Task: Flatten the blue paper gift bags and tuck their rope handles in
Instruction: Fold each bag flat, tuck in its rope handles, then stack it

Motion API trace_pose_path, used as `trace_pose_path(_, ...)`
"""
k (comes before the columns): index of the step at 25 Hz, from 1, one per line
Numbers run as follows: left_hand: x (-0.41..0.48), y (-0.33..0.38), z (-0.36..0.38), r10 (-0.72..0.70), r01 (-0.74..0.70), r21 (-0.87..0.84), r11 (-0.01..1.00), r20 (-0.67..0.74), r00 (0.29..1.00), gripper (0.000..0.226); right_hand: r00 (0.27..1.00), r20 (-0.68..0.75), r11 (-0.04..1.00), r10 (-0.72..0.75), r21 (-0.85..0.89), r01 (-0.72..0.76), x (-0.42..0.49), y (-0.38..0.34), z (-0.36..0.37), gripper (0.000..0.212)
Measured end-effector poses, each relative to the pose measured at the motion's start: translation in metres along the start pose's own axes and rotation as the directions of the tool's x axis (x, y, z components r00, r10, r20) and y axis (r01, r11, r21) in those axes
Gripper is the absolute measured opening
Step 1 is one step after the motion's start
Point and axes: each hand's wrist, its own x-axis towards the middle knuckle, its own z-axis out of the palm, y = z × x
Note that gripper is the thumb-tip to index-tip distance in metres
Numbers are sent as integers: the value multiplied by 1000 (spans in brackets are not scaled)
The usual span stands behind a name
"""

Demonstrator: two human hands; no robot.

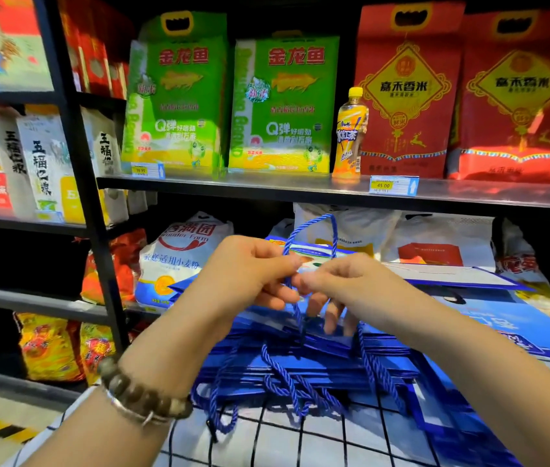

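I see both hands meeting in mid-frame over a stack of blue bags (314,360). The left grip (250,269) is clenched, thumb and forefinger pinching a blue rope handle (334,230). The right grip (337,281) pinches the same rope just beside it, its other fingers hanging loose toward the stack. The rope loops up above the knuckles and also trails down between the hands to the bags. The stack lies flat, low centre, on a white checked surface (266,443), with several loose rope handles (283,379) spilling off its near edge. Another blue bag (502,335) lies flat to the right, partly under the right forearm. There's a bead bracelet (142,396) on the left wrist. Behind is a metal shelf (233,183) carrying green rice bags (283,106), red rice bags (404,96), a yellow-capped drink bottle (349,133) between them and a price tag (393,186) on the shelf edge. White flour sacks (179,251) sit on the shelf below.
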Motion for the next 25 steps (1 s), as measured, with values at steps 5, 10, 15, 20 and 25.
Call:
trace_pose_path(5,18,-9,0,-57,52,-150,987,-34,998,14,992,115,991,59,-124,-45,8,5,7,15)
trace_pose_path(10,17,-28,-19,98,-102,669,736,43,994,35,996,55,994,72,-80,-68,12,4,-7,10)
trace_pose_path(15,-1,-44,-4,-81,-235,911,339,277,957,42,992,-124,999,29,-27,-33,22,12,-25,7)
trace_pose_path(20,-4,-36,41,73,-246,935,254,235,969,36,996,-85,994,18,-110,-28,35,10,-19,10)
trace_pose_path(25,-14,-24,60,257,-326,664,672,204,945,26,995,-97,989,4,-145,-19,43,12,-11,10)
